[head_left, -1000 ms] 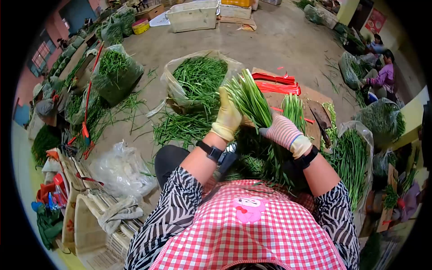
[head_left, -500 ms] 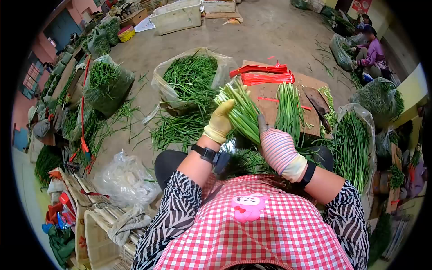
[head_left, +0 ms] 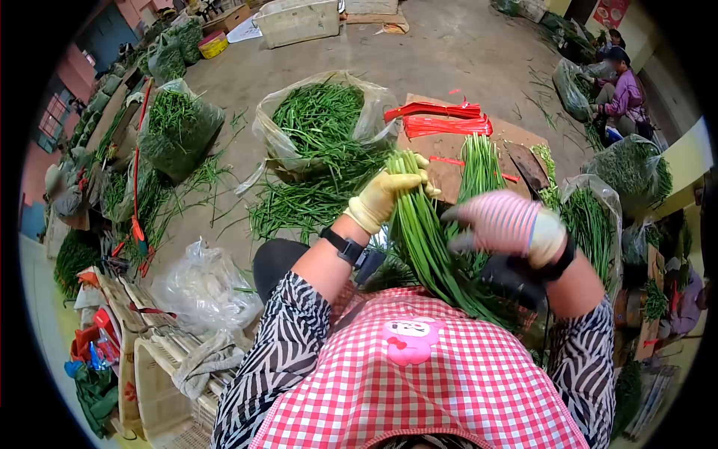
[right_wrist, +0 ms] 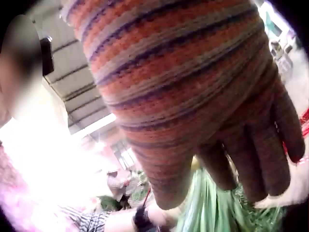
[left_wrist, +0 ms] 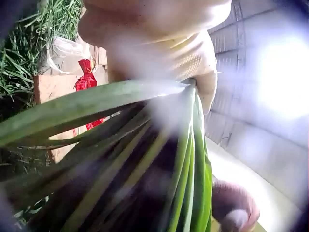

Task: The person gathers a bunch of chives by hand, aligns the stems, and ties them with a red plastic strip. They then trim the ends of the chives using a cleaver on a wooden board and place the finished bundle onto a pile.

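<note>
My left hand (head_left: 385, 196), in a yellowish glove, grips a bunch of green garlic chives (head_left: 422, 236) near its pale stem end. The long leaves hang down toward the checked apron. In the left wrist view, flat leaves (left_wrist: 195, 164) fan out below the gloved fingers. Just right of the bunch is my right hand (head_left: 508, 222), in a striped glove and slightly blurred. Its fingers (right_wrist: 260, 164) are spread and fairly straight, with nothing held, in the right wrist view. Another bunch of garlic chives (head_left: 480, 166) lies on the wooden board (head_left: 437, 185) behind.
Red ties (head_left: 441, 125) lie at the board's far side, and a dark blade (head_left: 528, 166) at its right. Bags of chives stand ahead (head_left: 378, 123) and to the right (head_left: 609, 198). Clear plastic (head_left: 209, 288) and a crate (head_left: 161, 382) are at left. A seated person (head_left: 627, 97) works farther right.
The bunch has swung from slanting to hanging more upright, its leaves lower. My left fingers now wrap over its stem end. My right hand has come off the leaves and moved right.
</note>
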`<state>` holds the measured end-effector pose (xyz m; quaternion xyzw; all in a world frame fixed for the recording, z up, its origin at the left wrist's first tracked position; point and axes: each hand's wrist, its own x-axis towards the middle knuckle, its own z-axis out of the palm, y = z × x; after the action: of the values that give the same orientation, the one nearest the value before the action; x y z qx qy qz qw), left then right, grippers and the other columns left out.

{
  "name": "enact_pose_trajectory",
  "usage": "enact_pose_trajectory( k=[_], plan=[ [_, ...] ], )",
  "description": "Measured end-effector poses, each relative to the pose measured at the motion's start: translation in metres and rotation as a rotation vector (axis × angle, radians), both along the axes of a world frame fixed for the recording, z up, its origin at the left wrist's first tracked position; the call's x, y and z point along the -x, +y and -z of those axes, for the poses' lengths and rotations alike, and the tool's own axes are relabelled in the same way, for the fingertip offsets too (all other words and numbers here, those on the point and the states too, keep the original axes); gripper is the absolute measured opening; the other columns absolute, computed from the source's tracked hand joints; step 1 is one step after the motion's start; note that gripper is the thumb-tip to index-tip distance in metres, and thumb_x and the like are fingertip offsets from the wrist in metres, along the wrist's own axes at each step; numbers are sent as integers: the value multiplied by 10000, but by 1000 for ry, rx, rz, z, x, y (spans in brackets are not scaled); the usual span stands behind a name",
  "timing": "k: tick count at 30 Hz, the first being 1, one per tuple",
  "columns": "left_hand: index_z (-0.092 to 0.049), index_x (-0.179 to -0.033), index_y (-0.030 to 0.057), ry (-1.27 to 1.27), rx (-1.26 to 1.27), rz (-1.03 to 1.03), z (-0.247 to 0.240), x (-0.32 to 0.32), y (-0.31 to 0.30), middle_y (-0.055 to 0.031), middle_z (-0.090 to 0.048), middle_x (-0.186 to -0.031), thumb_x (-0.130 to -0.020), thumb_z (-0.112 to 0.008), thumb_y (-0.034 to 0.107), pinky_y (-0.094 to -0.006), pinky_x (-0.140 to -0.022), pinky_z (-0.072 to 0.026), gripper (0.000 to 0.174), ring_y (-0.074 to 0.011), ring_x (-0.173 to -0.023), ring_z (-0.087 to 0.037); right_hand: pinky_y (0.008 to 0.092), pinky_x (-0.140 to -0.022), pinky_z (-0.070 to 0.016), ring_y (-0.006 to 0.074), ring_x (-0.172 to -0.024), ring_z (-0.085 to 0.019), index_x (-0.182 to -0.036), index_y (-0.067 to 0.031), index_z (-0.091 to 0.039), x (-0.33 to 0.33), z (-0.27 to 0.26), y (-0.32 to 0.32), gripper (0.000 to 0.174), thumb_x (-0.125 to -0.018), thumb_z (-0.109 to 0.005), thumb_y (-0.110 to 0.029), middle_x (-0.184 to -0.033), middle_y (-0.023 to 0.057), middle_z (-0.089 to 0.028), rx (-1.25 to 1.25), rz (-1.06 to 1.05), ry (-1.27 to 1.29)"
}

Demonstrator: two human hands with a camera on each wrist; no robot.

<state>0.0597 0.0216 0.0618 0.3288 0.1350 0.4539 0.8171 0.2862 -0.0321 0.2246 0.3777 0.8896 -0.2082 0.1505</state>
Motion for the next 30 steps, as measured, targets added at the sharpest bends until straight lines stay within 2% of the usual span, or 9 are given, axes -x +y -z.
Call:
enact_pose_trajectory(
  k=[6,7,10,12,13,16,22,28,30],
  plan=[
    [-487,-1459,-19,23,-40,106,-16,-24,-1,-78,-708,-1062,-867,-737,110,-503,-1021,-558,655,-285,-1011,-713,391,-961,-545,296,-1140,-699,-1363,-83,-650,35,-17,147,547,-1023,-560,-502,-1263,155,-723,-205,-61,674],
    [-499,-1454,-21,37,-58,121,-20,-25,-1,-84,-711,-1087,-869,-736,103,-494,-1021,-558,643,-292,-1027,-711,385,-1011,-518,295,-1216,-661,-1408,-97,-624,49,11,162,578,-1028,-537,-523,-1369,149,-664,-345,-439,353],
    [-562,-1411,-25,229,75,80,-17,-31,3,-99,-718,-1162,-881,-725,74,-469,-1006,-565,564,-297,-1066,-707,456,-1153,-403,353,-1389,-531,-1480,-132,-579,87,-11,100,682,-1031,-440,-626,-1533,136,-556,22,-227,-181],
    [-669,-1166,-54,126,-118,55,-16,-29,2,-174,-733,-1104,-932,-672,42,-454,-923,-611,254,-324,-1004,-738,486,-1159,-399,371,-1406,-513,-1498,-116,-553,82,20,136,684,-1039,-443,-612,-1533,167,-547,244,-78,160],
    [-670,-1172,-47,131,-64,36,-20,-28,-1,-164,-730,-1126,-924,-674,40,-447,-935,-607,263,-317,-1015,-736,463,-1174,-395,372,-1405,-515,-1530,-122,-512,75,29,140,654,-1050,-471,-564,-1557,184,-515,-262,-634,267],
    [-671,-1147,18,577,-462,-316,67,-35,43,-109,-729,-1116,-901,-685,94,-425,-931,-595,258,-302,-1062,-719,419,-1167,-415,359,-1372,-551,-1535,-144,-496,74,27,104,602,-1054,-506,-506,-1583,182,-480,-91,-254,99],
    [-634,-1029,49,54,-191,-259,-66,58,15,-162,-742,-988,-940,-659,161,-463,-934,-580,145,-331,-953,-725,323,-1104,-480,207,-1255,-649,-1427,-26,-592,-18,25,133,544,-1070,-544,-433,-1354,160,-687,61,269,1050],
    [-647,-1092,32,181,-202,-554,-92,181,73,-138,-724,-1021,-979,-649,60,-490,-1052,-538,116,-307,-1020,-709,333,-1084,-510,205,-1221,-674,-1394,-12,-628,-81,68,106,474,-1050,-632,-337,-1298,135,-715,375,620,1107],
    [-659,-1102,25,774,-369,-578,-89,208,84,-131,-743,-1063,-977,-675,57,-416,-952,-581,130,-295,-1018,-729,324,-1051,-532,195,-1175,-692,-1378,-31,-649,-84,84,92,446,-1031,-664,-311,-1271,121,-728,440,602,1104]
  ],
)
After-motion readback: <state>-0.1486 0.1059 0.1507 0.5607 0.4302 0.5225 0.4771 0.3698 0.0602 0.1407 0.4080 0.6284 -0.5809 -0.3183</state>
